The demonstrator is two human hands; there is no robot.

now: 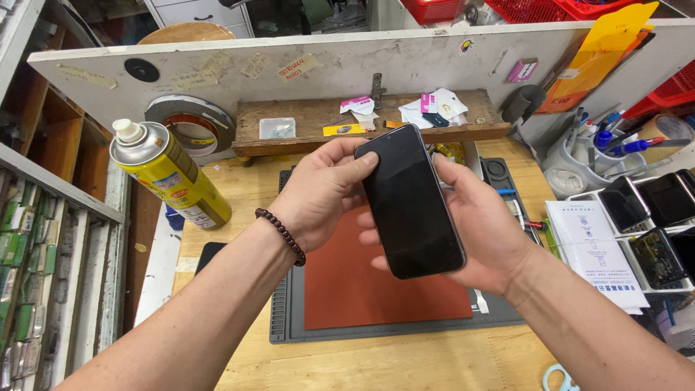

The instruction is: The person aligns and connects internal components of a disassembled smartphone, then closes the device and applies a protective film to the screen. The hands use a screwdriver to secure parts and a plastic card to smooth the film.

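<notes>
A black smartphone (411, 203) is held above the red mat (362, 289) on the surface, its long axis running from near right to far left. The left hand (322, 190) is closed on its far left edge, and the right hand (483, 228) is cupped under it from the right.

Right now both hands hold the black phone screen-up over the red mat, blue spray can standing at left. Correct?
Not quite. The spray can is yellow, not blue, as the head view shows. The rest holds: the left hand and right hand hold the black phone screen-up over the red mat, with the can at left.
</notes>
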